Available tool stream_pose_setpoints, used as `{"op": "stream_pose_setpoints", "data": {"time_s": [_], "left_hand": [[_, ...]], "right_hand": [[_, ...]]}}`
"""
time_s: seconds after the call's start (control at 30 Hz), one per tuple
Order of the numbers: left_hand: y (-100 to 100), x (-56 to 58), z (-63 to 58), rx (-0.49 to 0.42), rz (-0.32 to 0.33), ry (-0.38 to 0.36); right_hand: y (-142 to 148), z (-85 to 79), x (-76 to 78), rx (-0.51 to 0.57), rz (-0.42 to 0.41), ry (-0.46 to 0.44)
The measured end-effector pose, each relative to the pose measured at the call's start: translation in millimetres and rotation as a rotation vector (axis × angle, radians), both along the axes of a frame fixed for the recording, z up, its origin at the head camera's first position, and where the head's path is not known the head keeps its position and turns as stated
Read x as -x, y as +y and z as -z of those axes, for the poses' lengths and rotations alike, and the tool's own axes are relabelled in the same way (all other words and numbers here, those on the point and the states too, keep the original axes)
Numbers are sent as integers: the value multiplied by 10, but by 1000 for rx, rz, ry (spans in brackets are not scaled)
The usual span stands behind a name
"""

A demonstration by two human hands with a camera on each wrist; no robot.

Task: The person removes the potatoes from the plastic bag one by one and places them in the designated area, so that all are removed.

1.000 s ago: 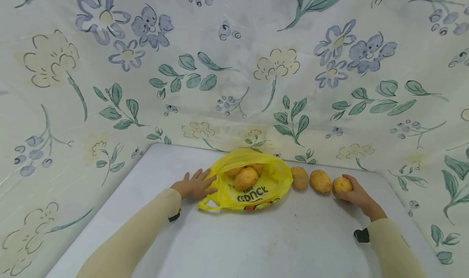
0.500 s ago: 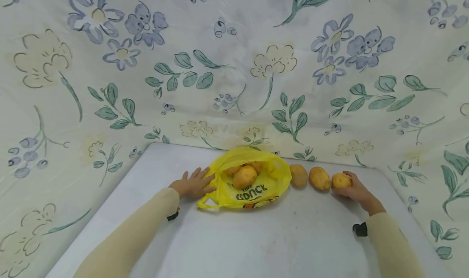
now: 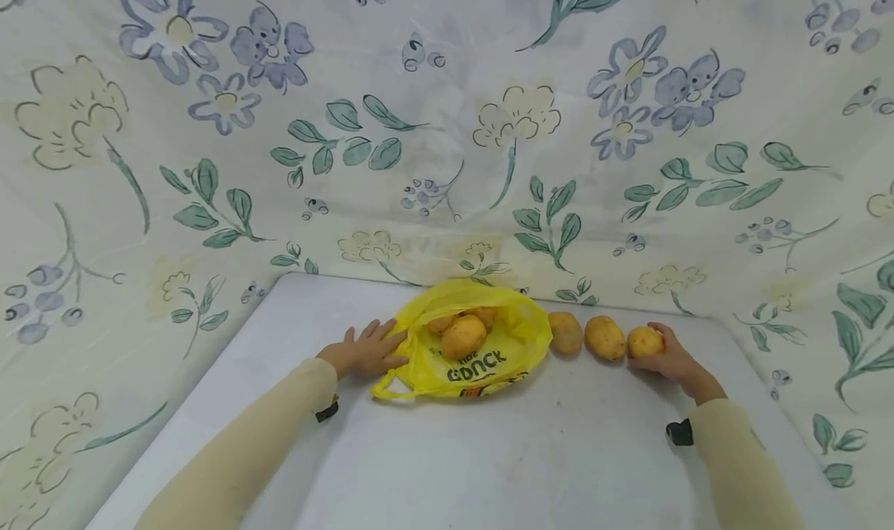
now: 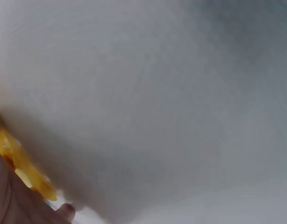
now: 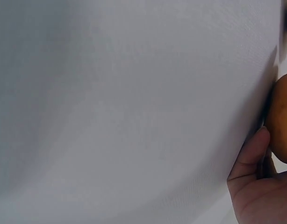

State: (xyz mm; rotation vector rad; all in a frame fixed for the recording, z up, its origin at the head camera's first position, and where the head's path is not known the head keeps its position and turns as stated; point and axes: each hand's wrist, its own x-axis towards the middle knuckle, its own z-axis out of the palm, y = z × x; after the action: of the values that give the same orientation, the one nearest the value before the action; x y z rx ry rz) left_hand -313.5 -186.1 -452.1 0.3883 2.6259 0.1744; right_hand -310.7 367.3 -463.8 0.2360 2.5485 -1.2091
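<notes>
In the head view a yellow plastic bag [image 3: 510, 357] with dark lettering lies on the table, its mouth facing the person. Several potatoes [image 3: 464, 338] show inside it, the rear ones partly hidden. My left hand [image 3: 359, 352] rests with spread fingers at the bag's left edge, beside a loop handle. To the bag's right stand three potatoes in a row: one at the bag's edge [image 3: 565, 334], a middle one [image 3: 604, 339] and the rightmost potato [image 3: 645, 342]. My right hand [image 3: 676, 363] holds the rightmost one between thumb and fingers; the right wrist view has the thumb [image 5: 255, 147] against it.
The white table [image 3: 461, 460] ends at the back against a flower-patterned cloth [image 3: 433, 181], which also rises along both sides. A dark wrist device [image 3: 679, 434] sits under the right sleeve, another dark device [image 3: 327, 411] under the left.
The head view has shifted slightly, so everything appears a little further left. Both hands, the bag and the potatoes keep their places relative to one another.
</notes>
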Motion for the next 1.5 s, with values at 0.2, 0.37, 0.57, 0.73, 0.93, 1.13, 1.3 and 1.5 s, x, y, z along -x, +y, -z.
{"op": "stream_pose_setpoints", "data": {"time_s": [0.2, 0.37, 0.57, 0.73, 0.93, 1.13, 1.3, 1.5], "left_hand": [[-66, 59, -48, 0, 43, 36], [-209, 127, -32, -47, 82, 107], [-431, 155, -107, -91, 100, 133], [-560, 133, -254, -122, 78, 155], [-574, 108, -390, -161, 86, 179], [-567, 38, -433, -219, 85, 198], [-424, 92, -355, -210, 89, 175], [-270, 122, -197, -203, 80, 87]], "right_hand": [[-31, 75, 16, 39, 16, 1], [-71, 107, 32, 66, 13, 25], [-134, 59, 64, 81, 22, 43], [-192, 56, 52, 96, 30, 51], [-169, 53, 14, 77, 49, 41], [-180, 112, -46, 78, 70, 33], [-146, 81, -65, 67, 83, 45], [-98, 61, -48, 48, 92, 44]]}}
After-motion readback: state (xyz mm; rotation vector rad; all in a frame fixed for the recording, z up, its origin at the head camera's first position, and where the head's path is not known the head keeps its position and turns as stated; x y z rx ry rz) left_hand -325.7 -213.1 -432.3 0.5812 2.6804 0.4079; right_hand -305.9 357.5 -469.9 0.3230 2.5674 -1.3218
